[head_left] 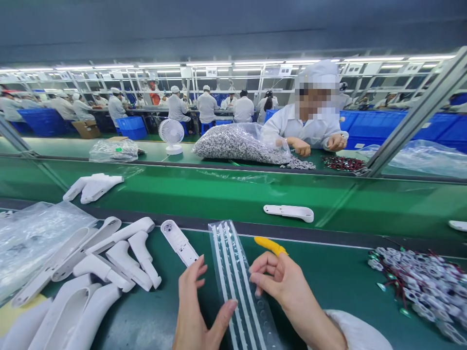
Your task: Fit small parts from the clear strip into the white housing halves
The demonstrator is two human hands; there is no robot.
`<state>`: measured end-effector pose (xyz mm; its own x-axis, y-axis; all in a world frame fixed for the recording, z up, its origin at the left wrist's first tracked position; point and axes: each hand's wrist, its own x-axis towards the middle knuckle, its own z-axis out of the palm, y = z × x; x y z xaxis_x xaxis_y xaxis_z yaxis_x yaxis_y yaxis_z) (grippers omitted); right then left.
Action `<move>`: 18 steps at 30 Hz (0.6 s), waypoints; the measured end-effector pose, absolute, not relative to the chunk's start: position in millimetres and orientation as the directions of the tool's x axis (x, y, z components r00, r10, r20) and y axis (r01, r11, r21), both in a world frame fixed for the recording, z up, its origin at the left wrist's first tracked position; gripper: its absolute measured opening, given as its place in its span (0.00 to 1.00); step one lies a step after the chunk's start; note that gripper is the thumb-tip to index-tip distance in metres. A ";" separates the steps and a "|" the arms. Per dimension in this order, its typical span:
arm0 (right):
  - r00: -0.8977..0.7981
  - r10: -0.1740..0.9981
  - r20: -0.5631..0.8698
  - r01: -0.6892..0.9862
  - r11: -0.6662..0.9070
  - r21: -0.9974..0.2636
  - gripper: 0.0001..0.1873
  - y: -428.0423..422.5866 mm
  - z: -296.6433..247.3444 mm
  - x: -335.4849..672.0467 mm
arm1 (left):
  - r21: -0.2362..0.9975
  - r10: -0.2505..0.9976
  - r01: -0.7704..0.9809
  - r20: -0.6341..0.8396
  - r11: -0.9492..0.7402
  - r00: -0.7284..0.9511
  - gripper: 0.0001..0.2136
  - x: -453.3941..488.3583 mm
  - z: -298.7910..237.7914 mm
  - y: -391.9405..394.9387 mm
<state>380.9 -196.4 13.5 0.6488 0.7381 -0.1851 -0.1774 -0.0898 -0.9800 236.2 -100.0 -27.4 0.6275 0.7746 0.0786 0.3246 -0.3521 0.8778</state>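
Observation:
A clear plastic sheet with several long white strips (233, 262) lies lengthwise on the bench between my hands. My left hand (200, 308) is at its left side, fingers apart, the thumb reaching over the strips. My right hand (282, 282) is at the right edge, thumb and fingers brought together; whatever lies between the fingertips is too small to make out. A yellow, finger-shaped piece (269, 244) shows just beyond the right knuckles; I cannot tell whether it is worn on a finger. Beyond my left fingertips rests a white plastic handle shell (178, 243).
White handle shells (124, 262) are heaped at left beside a plastic bag (40, 238). Small grey rings with red wires (423, 282) are piled at right. Another shell (290, 212) sits on the green belt (197, 187). Across it, a co-worker (310, 121) handles small parts.

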 end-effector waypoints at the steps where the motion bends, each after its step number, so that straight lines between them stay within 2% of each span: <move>1: 0.654 0.735 -0.181 -0.208 -0.056 -0.977 0.09 -195.3 18.7 381.1 | 0.964 0.734 0.257 -0.124 -0.071 0.668 0.31 238.0 -22.9 -100.6; 2: 0.659 0.731 -0.177 -0.230 -0.029 -0.973 0.10 -193.9 23.0 380.6 | 0.960 0.620 0.204 -0.279 0.190 0.734 0.29 240.0 -18.6 -101.6; 3: 0.662 0.729 -0.176 -0.246 -0.010 -0.969 0.11 -192.3 26.0 379.4 | 0.902 0.487 0.182 -0.371 0.392 0.791 0.27 241.9 -14.9 -103.2; 4: 0.661 0.729 -0.177 -0.258 0.000 -0.966 0.11 -190.6 27.4 377.7 | 0.833 0.386 0.175 -0.416 0.524 0.823 0.24 243.6 -12.3 -105.3; 5: 0.656 0.733 -0.179 -0.263 0.001 -0.965 0.11 -189.0 27.2 375.7 | 0.785 0.340 0.173 -0.440 0.594 0.831 0.21 245.0 -10.8 -107.5; 8: 0.671 0.726 -0.153 -0.188 -0.033 -0.982 0.10 -186.3 19.5 371.2 | 0.772 0.436 0.137 -0.485 0.620 0.758 0.20 247.0 -10.5 -113.6; 11: 0.769 0.638 0.029 0.118 -0.098 -0.988 0.09 -190.0 15.9 372.3 | 0.784 0.534 0.112 -0.511 0.610 0.673 0.22 247.9 -9.0 -116.4; 13: 0.767 0.615 0.180 0.302 -0.099 -0.948 0.08 -195.6 25.5 376.5 | 0.782 0.561 0.101 -0.523 0.614 0.642 0.22 248.9 -6.0 -116.8; 16: 0.681 0.682 0.266 0.319 0.051 -0.946 0.10 -206.3 57.6 385.7 | 0.791 0.582 0.089 -0.516 0.605 0.629 0.22 250.3 -4.1 -116.4; 18: 0.681 0.672 0.292 0.345 0.057 -0.937 0.16 -214.6 78.5 391.6 | 0.799 0.585 0.088 -0.505 0.595 0.634 0.21 250.2 -7.3 -116.0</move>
